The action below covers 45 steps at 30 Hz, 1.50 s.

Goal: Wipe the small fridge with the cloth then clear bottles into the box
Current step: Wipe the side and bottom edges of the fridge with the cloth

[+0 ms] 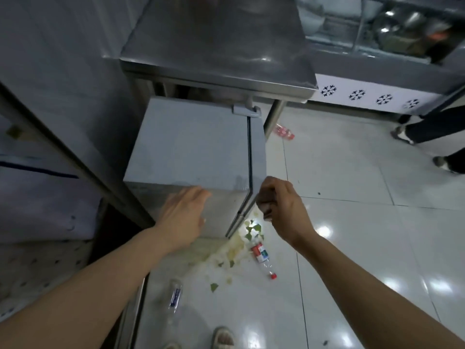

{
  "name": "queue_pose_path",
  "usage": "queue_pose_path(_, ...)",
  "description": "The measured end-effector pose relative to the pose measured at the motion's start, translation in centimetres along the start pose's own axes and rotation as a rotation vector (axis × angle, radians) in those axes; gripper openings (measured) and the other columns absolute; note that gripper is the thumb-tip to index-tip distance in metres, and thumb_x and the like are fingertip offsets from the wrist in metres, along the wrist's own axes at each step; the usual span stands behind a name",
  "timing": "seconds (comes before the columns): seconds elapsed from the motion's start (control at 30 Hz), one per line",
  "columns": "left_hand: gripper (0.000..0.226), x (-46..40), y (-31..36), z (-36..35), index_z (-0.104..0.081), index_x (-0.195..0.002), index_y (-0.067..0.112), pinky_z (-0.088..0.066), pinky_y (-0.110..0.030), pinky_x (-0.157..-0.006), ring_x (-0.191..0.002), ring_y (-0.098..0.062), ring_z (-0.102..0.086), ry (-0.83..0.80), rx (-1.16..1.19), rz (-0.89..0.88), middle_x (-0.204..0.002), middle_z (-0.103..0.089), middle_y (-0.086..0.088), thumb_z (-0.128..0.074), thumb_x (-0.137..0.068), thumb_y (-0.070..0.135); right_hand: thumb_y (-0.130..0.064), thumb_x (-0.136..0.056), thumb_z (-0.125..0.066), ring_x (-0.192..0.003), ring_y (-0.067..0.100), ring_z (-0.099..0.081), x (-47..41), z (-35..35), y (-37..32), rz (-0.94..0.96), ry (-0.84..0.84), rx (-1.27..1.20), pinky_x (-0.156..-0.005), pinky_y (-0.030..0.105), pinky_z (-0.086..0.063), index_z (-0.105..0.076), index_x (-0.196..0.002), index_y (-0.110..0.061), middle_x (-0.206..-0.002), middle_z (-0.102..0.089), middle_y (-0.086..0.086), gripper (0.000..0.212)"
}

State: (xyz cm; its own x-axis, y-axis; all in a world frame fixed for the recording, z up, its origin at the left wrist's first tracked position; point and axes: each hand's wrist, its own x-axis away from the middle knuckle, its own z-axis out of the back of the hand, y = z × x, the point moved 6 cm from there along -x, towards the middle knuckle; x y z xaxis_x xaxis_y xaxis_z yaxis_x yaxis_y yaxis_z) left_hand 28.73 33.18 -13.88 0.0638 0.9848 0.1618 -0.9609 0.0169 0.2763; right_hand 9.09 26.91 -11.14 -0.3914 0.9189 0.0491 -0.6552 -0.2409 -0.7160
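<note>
— How is the light?
— Cool and bluish, fairly dim. Ceiling lamps show as bright white spots of glare on the glossy pale tiled floor [352, 243], and a smaller gleam sits on the brushed steel desk [216, 41].
— Sharpness?
— Soft all over. The left hand [182, 215] is smeared by motion blur; the shelves top right are out of focus.
— Distortion?
— Wide-angle: straight edges bow and lean toward the borders, and the forearms stretch large at the bottom corners.

a brushed, faintly reflective metal counter [216, 39] is seen above a matt grey fridge [188, 144]; the floor [352, 222] is tiled, glossy white.
</note>
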Motion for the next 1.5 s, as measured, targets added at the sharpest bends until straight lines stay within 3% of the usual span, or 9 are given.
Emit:
queue_pose_path(0.27,0.07,-2.9,-2.0,-3.1,-0.031,-0.141,0.022,-0.023,-0.044,-0.106,-0.136,-0.023,-0.026,0.161,-0.175,0.049,-0.15,-0.027,-0.002,-0.063,-0.08,0.03,0.003,-0.088,-0.052,-0.098,0.025,-0.055,-1.2,-5.1,4.2,0.242,0.14,0.268,-0.07,0.038,-0.058,-0.054,-0.111,-0.003,-0.131,-0.047,0.012,0.023)
queue_pose_path(0.37,0.072,-3.7,-3.5,-5.4,-0.032,-0.141,0.023,-0.021,-0.051,-0.106,-0.134,-0.026,-0.027,0.225,-0.242,0.075,-0.149,-0.028,-0.004,-0.066,-0.077,0.03,0.005,-0.089,-0.051,-0.117,0.031,-0.049,-1.8,-7.1,7.5,0.277,0.172,0.299,-0.094,0.042,-0.05,-0.056,-0.12,0.0,-0.137,-0.044,0.016,0.032)
queue_pose_path(0.53,0.07,-4.7,-5.0,-8.3,-0.047,-0.129,0.013,-0.03,-0.051,-0.095,-0.118,-0.035,-0.041,0.524,-0.259,-0.008,-0.131,-0.047,-0.015,-0.075,-0.066,0.025,-0.008,-0.091,-0.055,-0.124,0.032,-0.04,-3.0,-9.0,10.0,0.549,0.481,0.545,-0.101,0.054,-0.038,-0.045,-0.12,-0.007,-0.132,-0.039,0.015,0.032)
queue_pose_path(0.63,0.065,-5.2,-5.5,-9.6,-0.045,-0.127,0.015,-0.027,-0.049,-0.093,-0.116,-0.031,-0.036,0.735,-0.216,-0.032,-0.129,-0.048,-0.016,-0.07,-0.069,0.027,-0.024,-0.099,-0.036,-0.138,0.032,-0.026,-3.3,-10.6,11.5,0.564,0.664,0.672,-0.114,0.055,-0.017,-0.036,-0.133,-0.01,-0.142,-0.033,0.012,0.037)
queue_pose_path(0.77,0.057,-5.7,-5.8,-10.9,-0.044,-0.126,0.017,-0.026,-0.046,-0.092,-0.117,-0.028,-0.032,0.938,-0.158,-0.025,-0.128,-0.049,-0.016,-0.064,-0.074,0.031,-0.022,-0.09,-0.057,-0.141,0.033,-0.02,-4.0,-11.9,12.3,0.636,0.875,0.79,-0.115,0.055,-0.016,-0.032,-0.14,-0.01,-0.149,-0.026,0.011,0.057)
queue_pose_path(1.03,0.051,-6.1,-5.9,-12.0,-0.048,-0.127,0.016,-0.023,-0.042,-0.088,-0.117,-0.026,-0.033,1.194,-0.187,-0.057,-0.126,-0.049,-0.012,-0.054,-0.08,0.037,-0.007,-0.091,-0.046,-0.142,0.03,-0.022,-4.6,-14.2,13.8,0.714,1.236,0.797,-0.117,0.047,-0.007,-0.038,-0.141,-0.005,-0.151,-0.03,0.009,0.051)
queue_pose_path(1.17,0.051,-6.3,-6.1,-12.1,-0.048,-0.128,0.018,-0.024,-0.042,-0.089,-0.116,-0.028,-0.036,1.259,-0.177,-0.08,-0.125,-0.049,-0.01,-0.05,-0.081,0.036,-0.012,-0.09,-0.039,-0.145,0.025,-0.017,-4.5,-18.1,16.8,0.715,1.217,0.723,-0.117,0.046,-0.012,-0.035,-0.142,-0.004,-0.152,-0.027,0.009,0.053)
queue_pose_path(1.33,0.055,-5.7,-7.1,-12.2,-0.046,-0.133,0.016,-0.023,-0.049,-0.096,-0.121,-0.025,-0.037,1.255,-0.238,-0.223,-0.133,-0.049,-0.006,-0.051,-0.08,0.028,-0.014,-0.086,-0.038,-0.148,0.022,-0.003,-4.7,-23.7,21.6,0.669,1.048,0.798,-0.119,0.041,-0.008,-0.027,-0.141,-0.003,-0.16,-0.001,0.004,0.057)
queue_pose_path(1.5,0.061,-4.3,-12.2,-11.4,-0.039,-0.136,0.014,-0.021,-0.064,-0.104,-0.132,-0.035,-0.031,1.216,-0.275,-0.159,-0.145,-0.034,-0.015,-0.045,-0.079,0.034,-0.01,-0.087,-0.05,-0.146,0.031,-0.01,-5.4,-19.4,14.8,0.813,1.1,0.639,-0.119,0.044,-0.01,-0.028,-0.143,0.0,-0.154,-0.019,0.016,0.062)
